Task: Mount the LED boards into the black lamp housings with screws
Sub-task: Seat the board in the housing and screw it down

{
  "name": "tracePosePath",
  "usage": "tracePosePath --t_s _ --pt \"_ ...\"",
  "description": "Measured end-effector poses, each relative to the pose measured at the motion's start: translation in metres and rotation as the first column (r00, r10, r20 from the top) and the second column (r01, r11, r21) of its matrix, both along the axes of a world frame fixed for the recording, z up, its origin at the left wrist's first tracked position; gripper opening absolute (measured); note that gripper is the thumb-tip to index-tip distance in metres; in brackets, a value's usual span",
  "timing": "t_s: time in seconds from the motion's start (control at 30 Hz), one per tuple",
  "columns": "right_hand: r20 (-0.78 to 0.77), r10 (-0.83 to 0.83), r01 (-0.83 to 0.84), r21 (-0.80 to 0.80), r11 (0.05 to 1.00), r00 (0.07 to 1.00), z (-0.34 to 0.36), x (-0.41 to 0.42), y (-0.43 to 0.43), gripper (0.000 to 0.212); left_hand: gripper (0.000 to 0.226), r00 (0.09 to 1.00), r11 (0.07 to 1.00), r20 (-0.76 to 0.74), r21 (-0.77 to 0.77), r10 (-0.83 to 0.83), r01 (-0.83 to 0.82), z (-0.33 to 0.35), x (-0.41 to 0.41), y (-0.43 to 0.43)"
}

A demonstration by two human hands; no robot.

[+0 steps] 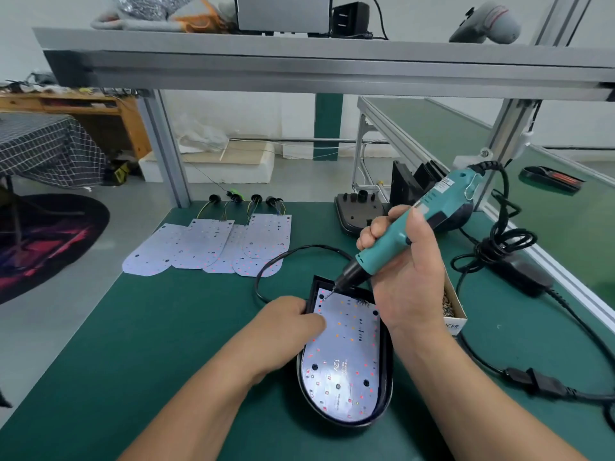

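green mat point(133, 344) covers the bench. black lamp housing point(386, 394) lies flat on it near my edge, rounded end toward me, square end away. led board point(346, 354) is seated inside the housing, white face up, marked 12v, with small red and orange components across it. left hand point(289, 322) grips the housing's left wall near the square end, fingers curled at the rim and reaching the board's edge. right hand point(406, 271) is clenched round the teal electric screwdriver point(429, 214), held tilted, bit down and to the left. bit tip meets the board at its far left corner. whether a screw sits under the bit, i cannot tell. black cord point(499, 244) runs from the driver's upper end and lies looped on the mat to the right. small cardboard box point(454, 314) of screws stands just beside the housing, partly behind my right wrist. spare led boards point(206, 244), overlapping in a row with wired leads at their far ends, lie further back on the left. second black housing point(352, 217) sits near the far edge, behind the driver.
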State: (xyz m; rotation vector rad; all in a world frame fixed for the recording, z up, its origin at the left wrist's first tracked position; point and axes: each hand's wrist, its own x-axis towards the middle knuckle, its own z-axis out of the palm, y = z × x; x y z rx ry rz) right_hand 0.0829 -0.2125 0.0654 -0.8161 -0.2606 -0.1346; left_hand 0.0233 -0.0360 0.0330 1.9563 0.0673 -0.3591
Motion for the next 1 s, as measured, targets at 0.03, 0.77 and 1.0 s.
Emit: tracePosePath --t_s 0.03,0.77,1.0 --pt "-0.001 -0.002 0.002 -0.007 1.000 1.000 -0.001 0.000 0.000 0.026 0.016 1.000 1.000 -0.003 -0.002 0.001 -0.001 -0.001 0.000 0.000" --pt "0.129 0.037 -0.007 -0.224 0.974 0.991 0.004 -0.013 0.008 0.035 0.021 0.998 0.999 0.048 0.026 0.031 -0.032 -0.003 0.000 -0.001" --pt "0.275 0.102 0.017 -0.400 0.916 0.956 0.005 -0.018 0.021 0.049 0.022 0.997 0.999 0.074 0.040 0.014 -0.017 -0.005 0.002 -0.001"
